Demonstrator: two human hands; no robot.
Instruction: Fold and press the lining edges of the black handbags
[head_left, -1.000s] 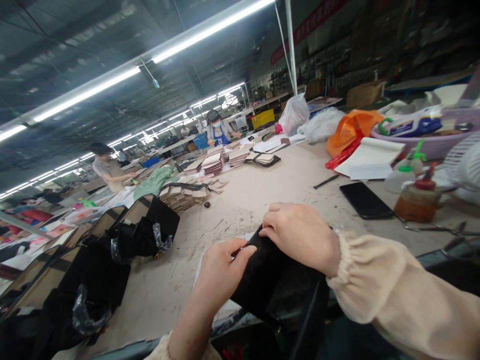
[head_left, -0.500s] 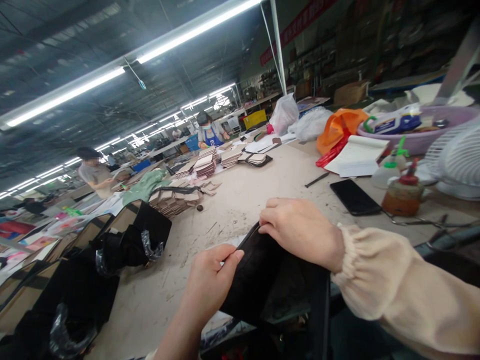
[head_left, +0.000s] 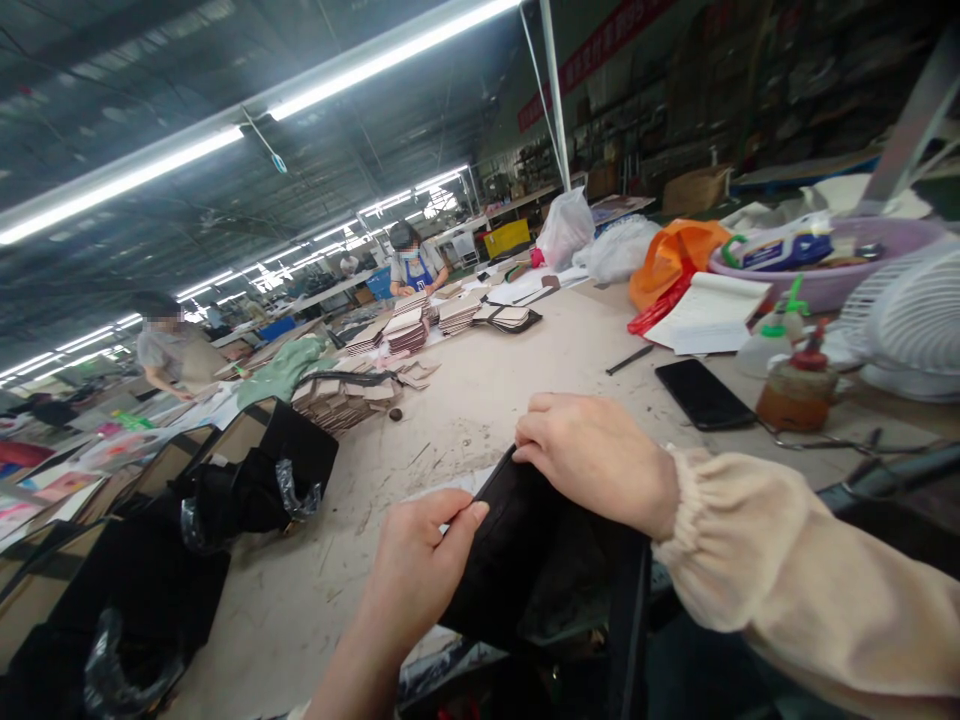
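Black piece (head_left: 506, 560) held at the near edge of the desk (head_left: 577, 345)

The left hand (head_left: 424, 555) has its grip pinched on the upper rim; the right hand (head_left: 596, 460) holds the same rim farther along. A phone (head_left: 703, 393) lies toward the desk's right edge, near a bottle (head_left: 796, 396).

The bare left hand (head_left: 420, 560) reaches up from the bottom edge, thumb and forefinger pressed together at their tips, its bare forearm (head_left: 358, 662) slanting below. The bare right hand (head_left: 596, 455) lies farther forward, back upward, fingers curled down, its wrist meeting a loose cream fabric sleeve (head_left: 780, 560) with a gathered cuff.
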